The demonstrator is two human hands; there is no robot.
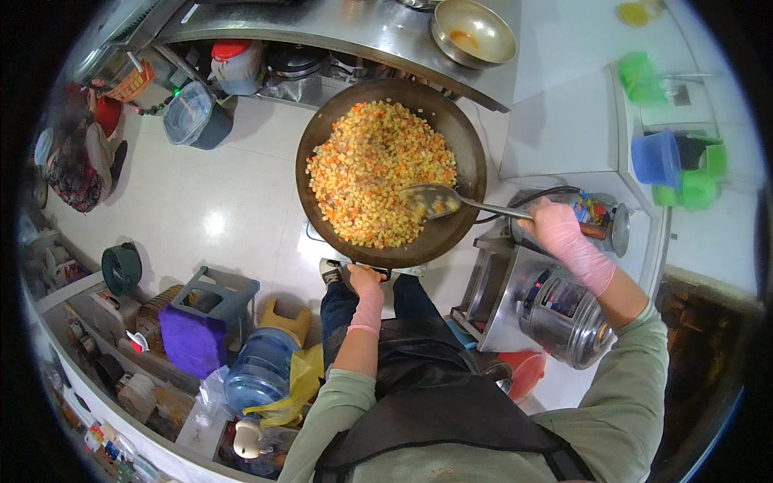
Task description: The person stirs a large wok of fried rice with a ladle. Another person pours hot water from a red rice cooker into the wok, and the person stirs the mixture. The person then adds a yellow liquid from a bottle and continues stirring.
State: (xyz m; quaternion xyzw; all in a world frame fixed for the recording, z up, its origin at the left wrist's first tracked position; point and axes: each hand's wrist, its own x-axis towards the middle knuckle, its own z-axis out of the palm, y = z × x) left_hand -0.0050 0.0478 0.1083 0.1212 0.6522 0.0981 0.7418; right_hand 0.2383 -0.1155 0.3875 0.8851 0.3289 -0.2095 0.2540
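A large dark wok (465, 232) holds a heap of diced vegetables (368, 175), yellow and orange pieces with some darker bits. My right hand (554, 226), in a pink glove, grips the shaft of a long metal ladle (501, 211) with a wooden handle end. The ladle's bowl rests in the right side of the heap, with some dice in it. My left hand (367, 282), also gloved in pink, is closed on the wok's near loop handle (384, 273). What supports the wok is mostly hidden beneath it.
A metal bowl (474, 33) stands on the steel counter (362, 27) ahead. On the left are a lined bin (196, 118), a grey stool (226, 296) and a blue water bottle (259, 371). Right, a clear jar (564, 314) is beside a steel stand (501, 296). Another person (81, 163) is far left.
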